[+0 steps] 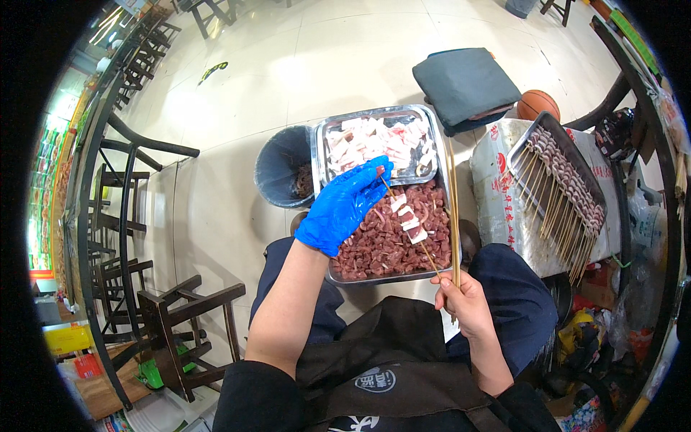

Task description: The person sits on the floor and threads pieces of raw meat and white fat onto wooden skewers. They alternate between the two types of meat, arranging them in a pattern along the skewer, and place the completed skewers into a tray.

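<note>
My left hand (345, 205), in a blue disposable glove, pinches a small piece of red meat (380, 170) at the tip of a bamboo skewer (430, 260). Pieces of white fat and red meat (409, 218) are threaded along that skewer. Bare, my right hand (463, 299) grips its lower end, together with a bundle of long bamboo skewers (454, 216). Beneath both hands lies a metal tray of diced red meat (372, 254). Across its far end rests a smaller metal tray (318, 143) holding sliced white fat (372, 140).
A dark bin (270, 167) stands left of the trays. To the right, a white foam box (488, 216) carries a metal tray (586, 173) of finished meat skewers (567, 183). Beyond are a grey padded stool (467, 83) and a basketball (538, 105). Wooden stools (183, 318) stand at left.
</note>
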The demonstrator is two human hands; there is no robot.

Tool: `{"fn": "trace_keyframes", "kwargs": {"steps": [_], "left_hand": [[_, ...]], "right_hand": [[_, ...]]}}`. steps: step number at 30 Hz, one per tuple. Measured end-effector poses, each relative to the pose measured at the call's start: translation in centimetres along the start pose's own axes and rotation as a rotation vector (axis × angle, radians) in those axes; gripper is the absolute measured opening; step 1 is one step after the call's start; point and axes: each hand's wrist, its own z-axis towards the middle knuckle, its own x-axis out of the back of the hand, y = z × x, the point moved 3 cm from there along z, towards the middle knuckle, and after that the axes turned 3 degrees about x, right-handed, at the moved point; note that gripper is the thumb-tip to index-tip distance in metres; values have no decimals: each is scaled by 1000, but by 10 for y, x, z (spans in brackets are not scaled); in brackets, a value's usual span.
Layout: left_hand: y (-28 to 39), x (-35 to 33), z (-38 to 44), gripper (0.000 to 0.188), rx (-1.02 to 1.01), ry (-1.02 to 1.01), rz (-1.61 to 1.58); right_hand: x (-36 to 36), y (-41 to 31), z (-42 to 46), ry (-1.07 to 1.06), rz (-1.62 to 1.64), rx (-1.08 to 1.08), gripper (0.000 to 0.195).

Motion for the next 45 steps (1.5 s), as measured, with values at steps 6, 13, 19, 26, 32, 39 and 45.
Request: {"fn": "trace_keyframes", "kwargs": {"steps": [6,13,19,26,32,39,45], "left_hand": [[-4,6,3,37,-147,-12,357],[-15,5,2,32,-58,-59,138],[-22,5,0,33,191,0,-389],[-28,-7,-8,35,431,5,-490],[-39,-11,-12,35,630,-122,-612],[-24,-26,-15,37,306,-87,-419],[-18,-30,-15,40,235,48,-290]], "right_hand": [[-1,-2,0,3,-21,8,16],[-2,0,1,8,-10,13,16],[-4,1,2,5,-7,10,16],[-5,0,5,6,27,26,16],[-4,-1,5,22,62,27,16],[-5,-1,5,16,46,32,16],[-8,-1,6,17,35,50,15]]}}
